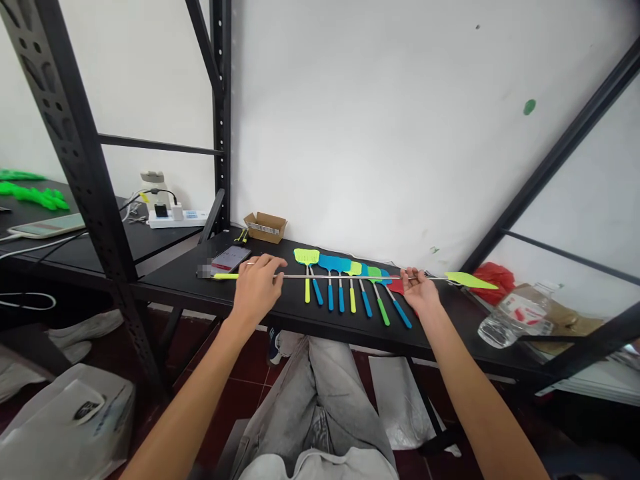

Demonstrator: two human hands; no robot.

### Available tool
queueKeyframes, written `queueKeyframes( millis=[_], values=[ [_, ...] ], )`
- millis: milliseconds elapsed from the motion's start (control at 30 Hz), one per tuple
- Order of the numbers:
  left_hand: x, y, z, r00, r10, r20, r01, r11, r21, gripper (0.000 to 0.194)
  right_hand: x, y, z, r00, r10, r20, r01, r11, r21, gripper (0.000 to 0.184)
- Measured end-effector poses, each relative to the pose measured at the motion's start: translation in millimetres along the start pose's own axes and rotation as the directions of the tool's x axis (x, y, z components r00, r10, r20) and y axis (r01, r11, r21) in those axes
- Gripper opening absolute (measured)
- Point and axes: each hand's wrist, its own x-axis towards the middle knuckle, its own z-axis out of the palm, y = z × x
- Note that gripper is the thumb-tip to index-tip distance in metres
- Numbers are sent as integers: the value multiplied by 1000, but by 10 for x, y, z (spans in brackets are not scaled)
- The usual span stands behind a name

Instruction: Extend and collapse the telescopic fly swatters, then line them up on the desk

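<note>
A telescopic fly swatter (470, 279) with a yellow-green head is pulled out long and held level above the black shelf (280, 308). Near its yellow handle, at the left end, my left hand (257, 285) is closed around it. My right hand (420, 291) pinches the thin metal rod toward the head, palm turned up. Beneath the rod lies a row of short fly swatters (331, 280) in yellow, blue and green, their heads overlapping toward the wall. A red swatter head (397, 287) lies partly hidden by my right hand.
Left on the shelf are a phone (233, 259) and a small open cardboard box (266, 227). At right stand a plastic bottle (520, 313) and a red bag (493, 277). Black metal posts (75, 140) rise on both sides, with a white wall behind.
</note>
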Motion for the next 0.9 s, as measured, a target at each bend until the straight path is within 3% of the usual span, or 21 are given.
queueKeyframes(
  millis=[67, 100, 167, 267, 300, 367, 433, 533, 600, 667, 767, 900],
  values=[
    [19, 151, -6, 998, -4, -55, -5, 986, -165, 21, -1, -10, 1, 1000, -11, -19, 12, 999, 48, 31],
    [23, 210, -8, 1000, -17, -25, 9, 960, -279, 20, -6, -21, 5, 1000, -17, -25, 19, 998, 68, 32],
    [20, 264, -1, 988, -12, 155, 90, 854, -513, 21, -24, -65, 12, 999, -31, -33, 34, 994, 101, 34],
    [8, 183, 65, 899, 57, 434, 292, 661, -691, 30, -62, -166, 13, 998, -52, -34, 57, 986, 154, 36],
    [8, 130, 101, 882, 27, 470, 360, 606, -709, 33, -75, -199, 8, 998, -58, -32, 63, 982, 178, 36],
    [21, 19, 175, 862, -140, 487, 493, 454, -742, 40, -98, -252, -9, 997, -65, -30, 70, 972, 224, 38],
    [51, -76, 227, 803, -319, 503, 580, 225, -783, 45, -113, -277, -31, 997, -70, -27, 74, 967, 243, 40],
    [99, -194, 216, 700, -484, 526, 553, -99, -827, 41, -120, -275, -64, 997, -75, 17, 70, 979, 191, 39],
    [113, -275, 153, 670, -541, 509, 468, -225, -855, 36, -120, -263, -81, 995, -76, 66, 66, 987, 149, 38],
    [107, -357, 74, 678, -562, 474, 382, -281, -880, 38, -123, -249, -87, 993, -74, 97, 60, 988, 140, 40],
    [84, -441, -12, 705, -579, 408, 298, -281, -912, 38, -131, -222, -65, 993, -64, 99, 47, 985, 165, 45],
    [76, -401, -26, 717, -607, 343, 223, -266, -938, 32, -147, -175, 18, 996, -84, 1, 82, 977, 195, 38]
  ],
)
